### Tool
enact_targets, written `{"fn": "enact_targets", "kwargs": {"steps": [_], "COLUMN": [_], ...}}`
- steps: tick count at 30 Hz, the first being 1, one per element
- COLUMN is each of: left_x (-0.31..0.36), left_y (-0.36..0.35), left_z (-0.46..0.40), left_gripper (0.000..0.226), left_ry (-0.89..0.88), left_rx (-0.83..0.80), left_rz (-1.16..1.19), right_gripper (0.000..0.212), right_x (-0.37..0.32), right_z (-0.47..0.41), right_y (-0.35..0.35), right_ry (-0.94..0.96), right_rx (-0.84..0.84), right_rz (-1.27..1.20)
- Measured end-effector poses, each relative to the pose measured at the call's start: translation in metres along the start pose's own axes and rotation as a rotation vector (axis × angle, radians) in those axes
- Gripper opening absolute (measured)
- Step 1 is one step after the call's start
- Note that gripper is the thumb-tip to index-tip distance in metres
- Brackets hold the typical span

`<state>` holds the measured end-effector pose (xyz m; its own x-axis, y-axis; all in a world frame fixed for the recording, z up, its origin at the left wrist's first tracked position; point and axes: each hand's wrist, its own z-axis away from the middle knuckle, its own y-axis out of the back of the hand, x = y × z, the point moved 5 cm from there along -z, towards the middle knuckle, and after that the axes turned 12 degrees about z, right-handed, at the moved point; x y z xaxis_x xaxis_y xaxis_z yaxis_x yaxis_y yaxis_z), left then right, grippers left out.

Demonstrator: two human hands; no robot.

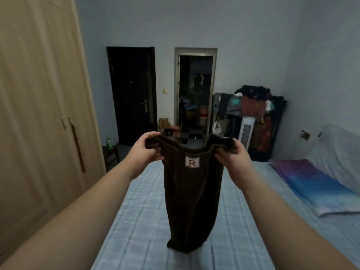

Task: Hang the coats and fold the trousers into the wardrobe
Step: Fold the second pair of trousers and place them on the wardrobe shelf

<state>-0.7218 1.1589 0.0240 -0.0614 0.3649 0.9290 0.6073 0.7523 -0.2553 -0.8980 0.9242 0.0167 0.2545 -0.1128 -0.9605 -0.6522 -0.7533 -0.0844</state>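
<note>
Both hands hold up dark brown trousers (191, 191) over the bed (140, 221). The left hand (145, 151) grips one side of the waistband, and the right hand (232, 158) grips the other side, fingers curled round the cloth. A small white patch (192, 162) with the letter R sits near the top. The trousers hang down, and the bottom end touches the blue checked bed sheet. A big wooden wardrobe (39, 94) stands on the left, doors closed. Far away are a dark door (132, 94) and an open doorway (195, 94). A pile of clothes (253, 106) is on the far right. A colourful pillow (315, 186) lies on the right.
</note>
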Motion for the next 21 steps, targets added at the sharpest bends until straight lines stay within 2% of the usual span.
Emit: {"fn": "enact_targets", "kwargs": {"steps": [2,4,6,9,12,14,17,19,21], "left_x": [0.012,0.022,0.026,0.037,0.069,0.098,0.138,0.167,0.193], "left_y": [0.012,0.028,0.045,0.07,0.087,0.094,0.096,0.095,0.098], "left_z": [0.002,0.006,0.01,0.007,0.0,-0.004,-0.009,-0.009,-0.011], "left_gripper": [0.024,0.015,0.014,0.007,0.021,0.031,0.003,0.011,0.011], "left_ry": [-0.056,-0.08,-0.079,-0.096,-0.173,-0.274,-0.348,-0.42,-0.478], "left_rx": [0.084,0.217,0.309,0.313,0.338,0.358,0.2,0.144,0.129], "left_rz": [-0.111,-0.17,-0.175,-0.289,-0.688,-0.787,-0.527,-0.472,-0.431], "right_gripper": [0.018,0.011,0.007,0.007,0.006,0.004,0.006,0.006,0.008], "right_x": [-0.015,-0.027,-0.034,-0.046,-0.072,-0.09,-0.12,-0.14,-0.16], "right_z": [-0.001,0.0,0.003,0.015,0.024,0.023,0.019,0.019,0.017], "right_y": [0.005,0.01,0.011,0.007,-0.001,-0.011,-0.034,-0.05,-0.06], "right_ry": [-0.01,-0.008,-0.004,0.025,0.137,0.252,0.339,0.348,0.391], "right_rx": [0.088,0.162,0.212,0.247,0.299,0.329,0.246,0.17,0.172], "right_rz": [0.104,0.239,0.35,0.568,0.868,0.86,0.597,0.522,0.553]}}
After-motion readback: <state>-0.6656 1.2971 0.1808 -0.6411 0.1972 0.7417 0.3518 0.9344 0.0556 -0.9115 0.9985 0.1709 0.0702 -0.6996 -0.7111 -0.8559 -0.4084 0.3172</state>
